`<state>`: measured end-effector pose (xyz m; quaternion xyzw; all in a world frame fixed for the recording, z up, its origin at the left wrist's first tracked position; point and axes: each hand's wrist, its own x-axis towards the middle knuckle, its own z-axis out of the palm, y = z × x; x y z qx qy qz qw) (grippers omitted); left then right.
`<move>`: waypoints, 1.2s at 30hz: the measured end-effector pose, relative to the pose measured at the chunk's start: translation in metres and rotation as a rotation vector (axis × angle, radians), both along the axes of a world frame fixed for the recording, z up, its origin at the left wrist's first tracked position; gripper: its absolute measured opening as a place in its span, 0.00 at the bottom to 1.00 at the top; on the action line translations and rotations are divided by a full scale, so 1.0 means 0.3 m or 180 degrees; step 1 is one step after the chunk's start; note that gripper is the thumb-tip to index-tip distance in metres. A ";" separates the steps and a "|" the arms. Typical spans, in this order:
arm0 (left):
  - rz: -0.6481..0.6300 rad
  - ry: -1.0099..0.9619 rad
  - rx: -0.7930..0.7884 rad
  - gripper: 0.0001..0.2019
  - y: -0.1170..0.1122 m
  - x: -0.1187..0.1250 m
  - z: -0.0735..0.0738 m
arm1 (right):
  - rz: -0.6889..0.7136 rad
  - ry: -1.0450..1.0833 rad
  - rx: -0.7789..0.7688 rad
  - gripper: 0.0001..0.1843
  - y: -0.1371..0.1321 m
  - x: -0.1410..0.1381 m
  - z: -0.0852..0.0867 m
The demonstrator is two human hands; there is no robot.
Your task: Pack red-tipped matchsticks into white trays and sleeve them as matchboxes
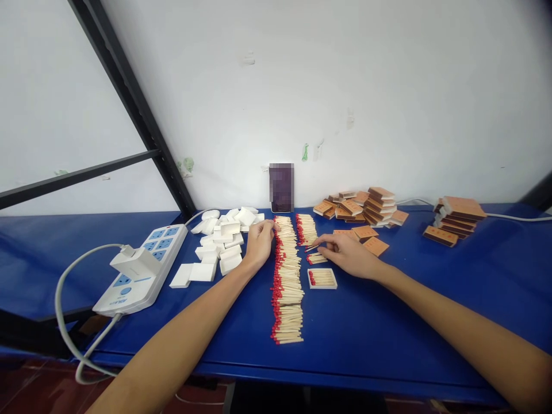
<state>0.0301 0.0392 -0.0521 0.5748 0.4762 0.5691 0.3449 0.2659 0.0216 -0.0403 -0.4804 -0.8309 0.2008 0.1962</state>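
A long row of red-tipped matches (288, 282) runs down the middle of the blue table. My left hand (259, 242) is at the upper left of that row, its fingers curled together against the match heads; whatever is between them is hidden. Beyond the row's top right lies a shorter group of matches (306, 230). My right hand (347, 254) pinches a match (311, 248) just below that group. Under its fingertips rests a small bunch of matches (317, 259), partly covered by the hand. Nearer me, a white matchbox tray (322, 286) holds several matches lying side by side.
White matchbox trays (215, 238) are heaped on the left beside a power strip (149, 270) with a plugged-in adapter. Orange matchbox sleeves (366, 207) lie piled back right, with a stack of matchboxes (459, 215) farther right. A phone (282, 190) leans on the wall.
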 end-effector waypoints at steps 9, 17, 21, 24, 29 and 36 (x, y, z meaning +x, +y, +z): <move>0.0030 0.0014 -0.0029 0.15 -0.005 0.001 0.002 | 0.0087 -0.0020 0.0116 0.19 0.000 0.000 -0.005; 0.0078 -0.0061 0.0011 0.14 0.001 -0.004 -0.005 | 0.0090 -0.0106 0.0287 0.19 0.010 0.005 -0.017; 0.0042 -0.0088 0.0000 0.15 0.005 -0.005 -0.009 | 0.0074 -0.0153 0.0278 0.19 0.009 0.007 -0.020; -0.0006 -0.0096 0.0010 0.15 0.006 -0.005 -0.010 | 0.0100 -0.0123 0.0210 0.17 0.008 0.007 -0.019; -0.0006 -0.0102 -0.0012 0.14 0.005 -0.004 -0.007 | 0.0094 -0.0084 0.0181 0.15 0.009 0.005 -0.019; -0.0026 -0.0106 -0.0021 0.14 0.007 -0.004 -0.011 | 0.0259 -0.0080 0.0081 0.13 -0.002 0.012 -0.002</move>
